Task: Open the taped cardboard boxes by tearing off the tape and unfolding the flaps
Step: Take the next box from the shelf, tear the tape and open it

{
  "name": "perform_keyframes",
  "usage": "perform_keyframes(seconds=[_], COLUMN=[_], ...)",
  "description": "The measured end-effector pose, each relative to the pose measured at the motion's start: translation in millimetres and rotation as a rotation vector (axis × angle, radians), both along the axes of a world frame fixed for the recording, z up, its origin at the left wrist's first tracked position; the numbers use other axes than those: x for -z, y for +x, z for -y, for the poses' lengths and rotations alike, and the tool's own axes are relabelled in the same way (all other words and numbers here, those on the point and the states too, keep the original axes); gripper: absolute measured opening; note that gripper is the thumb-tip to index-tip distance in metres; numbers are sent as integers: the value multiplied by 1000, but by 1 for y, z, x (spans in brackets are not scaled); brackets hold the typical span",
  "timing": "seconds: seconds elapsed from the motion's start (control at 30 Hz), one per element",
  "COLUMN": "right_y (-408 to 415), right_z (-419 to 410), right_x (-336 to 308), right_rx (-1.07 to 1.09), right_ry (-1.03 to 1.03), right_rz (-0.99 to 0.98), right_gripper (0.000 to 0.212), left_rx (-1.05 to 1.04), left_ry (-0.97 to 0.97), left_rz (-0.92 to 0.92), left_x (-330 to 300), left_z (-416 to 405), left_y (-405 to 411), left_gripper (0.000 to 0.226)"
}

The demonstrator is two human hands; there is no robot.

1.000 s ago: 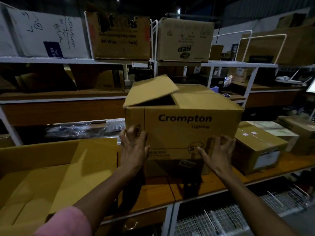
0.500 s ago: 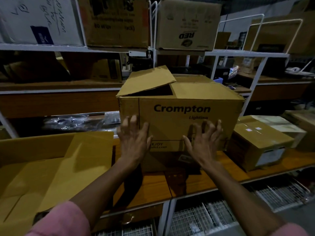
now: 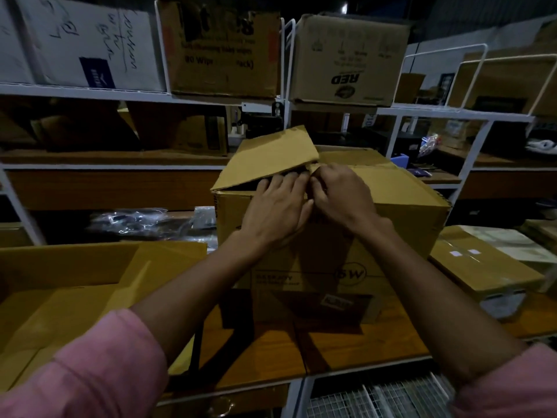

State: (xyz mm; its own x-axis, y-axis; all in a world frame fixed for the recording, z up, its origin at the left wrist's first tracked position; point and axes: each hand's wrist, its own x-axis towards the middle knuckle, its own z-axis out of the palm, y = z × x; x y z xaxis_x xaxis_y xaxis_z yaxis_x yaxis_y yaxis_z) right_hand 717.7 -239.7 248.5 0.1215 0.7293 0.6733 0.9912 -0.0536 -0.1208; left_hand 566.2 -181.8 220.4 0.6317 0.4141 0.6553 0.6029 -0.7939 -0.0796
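A large brown cardboard box (image 3: 401, 236) stands on the wooden shelf top in front of me. Its left top flap (image 3: 271, 158) is raised at an angle, leaving a dark gap beneath. My left hand (image 3: 275, 211) lies over the box's upper front edge, fingertips reaching into that gap under the raised flap. My right hand (image 3: 340, 194) sits beside it, thumb and fingers pinching the near corner of the right top flap (image 3: 401, 188), which lies flat. Both hands touch at the middle seam. No tape shows clearly.
An opened box (image 3: 75, 297) with spread flaps sits at the left. A smaller taped box (image 3: 482, 273) stands at the right. Shelves behind carry several cartons, one (image 3: 349, 58) directly above. The wooden shelf surface (image 3: 316, 348) lies in front; wire baskets (image 3: 376, 399) hang below.
Both hands rose from the box's front face to its top edge and came together at the seam. The view moved closer to the box.
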Motion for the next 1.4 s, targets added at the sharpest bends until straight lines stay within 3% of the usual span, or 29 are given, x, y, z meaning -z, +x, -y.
perform_keyframes(seconds=[0.13, 0.27, 0.5, 0.73, 0.97, 1.03, 1.2, 1.4], right_y=[7, 9, 14, 16, 41, 48, 42, 26], right_z=[-23, -28, -34, -54, -97, -105, -102, -66], right_x=[-14, -12, -12, -21, -41, -47, -83, -136], right_rx=[52, 74, 52, 67, 157, 146, 136, 147], right_ry=[-173, -264, -376, -532, -607, -568, -258, 42], right_rz=[-75, -83, -66, -42, -215, -264, -211, -66], right_gripper=[33, 35, 41, 47, 86, 89, 44, 34], left_rx=[-149, -323, -382, -362, -355, -332, -280, -250], left_ry=[-43, -66, -403, -372, -245, -273, -328, -218], left_rz=[33, -66, 12, 58, 35, 36, 95, 172], left_x=[-19, -26, -17, -9, -15, -17, -31, -80], left_z=[-19, -43, -60, -57, -50, -49, -49, -37], left_y=[-10, -27, -44, -44, -39, -40, -41, -31], left_gripper=[63, 61, 73, 68, 78, 77, 65, 68])
